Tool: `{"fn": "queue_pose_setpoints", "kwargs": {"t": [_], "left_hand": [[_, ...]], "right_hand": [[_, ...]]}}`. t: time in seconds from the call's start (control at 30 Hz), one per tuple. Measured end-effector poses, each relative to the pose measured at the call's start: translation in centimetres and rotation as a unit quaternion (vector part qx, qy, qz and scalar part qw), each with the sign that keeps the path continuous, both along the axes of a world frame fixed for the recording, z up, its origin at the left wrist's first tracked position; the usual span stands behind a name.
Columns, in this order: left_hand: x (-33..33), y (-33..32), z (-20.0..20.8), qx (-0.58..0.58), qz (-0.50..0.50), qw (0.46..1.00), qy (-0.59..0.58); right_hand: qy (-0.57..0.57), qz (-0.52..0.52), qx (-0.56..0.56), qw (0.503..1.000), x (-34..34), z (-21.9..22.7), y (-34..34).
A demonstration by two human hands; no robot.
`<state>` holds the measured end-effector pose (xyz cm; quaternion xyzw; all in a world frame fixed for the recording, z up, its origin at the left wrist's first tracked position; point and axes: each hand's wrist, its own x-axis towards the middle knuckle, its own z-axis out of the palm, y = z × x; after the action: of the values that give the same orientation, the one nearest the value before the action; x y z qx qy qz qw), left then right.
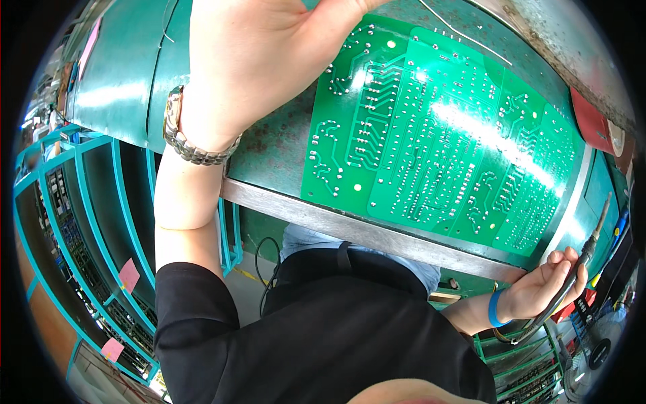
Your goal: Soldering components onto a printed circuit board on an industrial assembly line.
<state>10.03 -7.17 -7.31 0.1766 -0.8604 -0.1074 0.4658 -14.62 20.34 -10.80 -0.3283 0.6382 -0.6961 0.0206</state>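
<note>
A large green circuit board point(431, 141) lies on the bench with its shiny solder points facing up. My left hand point(262, 60), with a metal watch on its wrist, reaches over the board's left end. Its thumb stretches toward the top edge, and the fingertips lie outside the picture. A thin solder wire point(465, 35) comes down from the top edge near that thumb, over the board's far side; its grip is hidden. At the lower right my right hand point(548, 286) is closed around a soldering iron point(587, 250), its tip pointing up, apart from the board.
The green bench point(269, 151) has a metal front edge point(363, 232). Blue racks point(81, 165) holding boards stand at left. A red piece point(592, 121) beside a tape roll lies at far right, above a fan point(599, 353). The iron's cable point(531, 331) trails below my right hand.
</note>
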Motion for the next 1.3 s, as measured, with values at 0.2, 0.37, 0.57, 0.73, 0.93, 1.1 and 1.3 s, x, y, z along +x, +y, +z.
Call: {"fn": "queue_pose_setpoints", "kwargs": {"t": [0.2,0.37,0.57,0.73,0.93,1.1,1.3], "left_hand": [[-0.1,1.0,0.6,0.045,0.021,0.996,-0.069],[-0.6,1.7,1.2,0.040,-0.025,0.991,-0.126],[-0.8,1.8,1.1,0.060,-0.057,0.987,-0.141],[-0.7,1.6,1.0,0.060,-0.036,0.986,-0.149],[-0.9,1.6,1.1,0.046,-0.052,0.984,-0.167],[-1.2,1.7,0.7,0.045,0.013,0.991,-0.127],[-0.8,1.3,0.5,0.034,0.058,0.994,-0.085]], "right_hand": [[-0.006,-0.006,0.005,1.000,0.1,0.0,-0.1],[0.029,0.007,0.006,1.000,0.0,-0.1,-0.2],[0.031,-0.015,0.012,0.999,0.4,0.1,-0.4],[0.033,-0.009,0.007,0.999,0.4,0.1,-0.5],[0.034,-0.030,0.019,0.999,0.3,0.1,-0.2],[0.021,-0.015,0.008,1.000,0.4,0.1,-0.2],[0.015,-0.022,0.003,1.000,0.4,0.0,-0.3]]}}
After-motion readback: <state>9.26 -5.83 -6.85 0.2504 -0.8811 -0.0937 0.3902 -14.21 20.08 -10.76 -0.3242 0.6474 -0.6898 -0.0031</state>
